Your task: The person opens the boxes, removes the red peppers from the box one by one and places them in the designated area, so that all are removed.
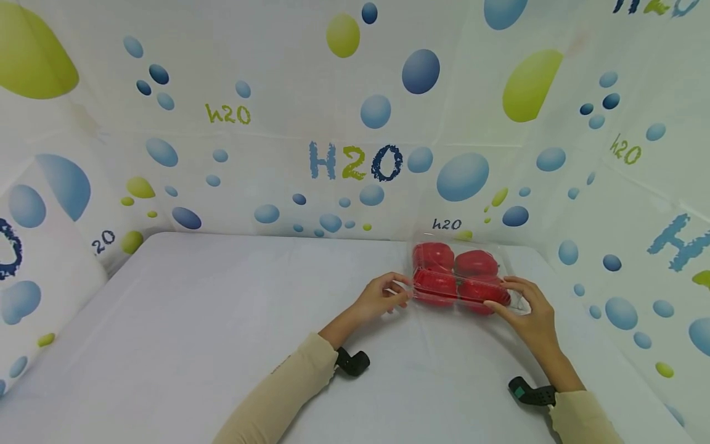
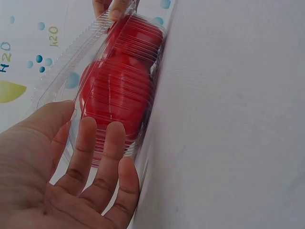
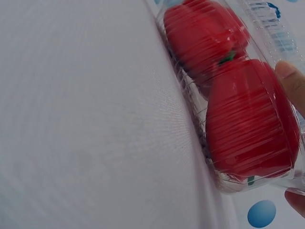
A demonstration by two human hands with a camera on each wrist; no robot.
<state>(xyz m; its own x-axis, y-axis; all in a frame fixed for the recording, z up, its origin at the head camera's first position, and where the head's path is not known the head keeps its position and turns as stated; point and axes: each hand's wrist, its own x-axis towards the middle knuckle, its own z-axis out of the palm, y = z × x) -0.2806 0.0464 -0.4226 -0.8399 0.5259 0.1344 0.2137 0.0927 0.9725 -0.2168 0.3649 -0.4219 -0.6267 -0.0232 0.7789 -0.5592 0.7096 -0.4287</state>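
A clear plastic clamshell box (image 1: 456, 280) stands on the table's back right, with several red bell peppers (image 1: 476, 264) inside. Green stem bits show through the plastic in the right wrist view. At the box's left end is my left hand (image 1: 381, 295), its fingers loosely bent and spread. The left thumb tip (image 2: 69, 109) lies by the box's rim, and the other fingertips are close to its ribbed side. My right hand (image 1: 529, 311) grips the right end, thumb at the front and fingers on the far side. Whether the lid is fully fastened cannot be told.
White cloth covers the table (image 1: 222, 320). Behind and beside it hangs a white sheet (image 1: 277, 123) printed with blue and green drops. A black wrist camera (image 1: 354, 362) sits on the left wrist, another wrist camera (image 1: 531, 392) on the right.
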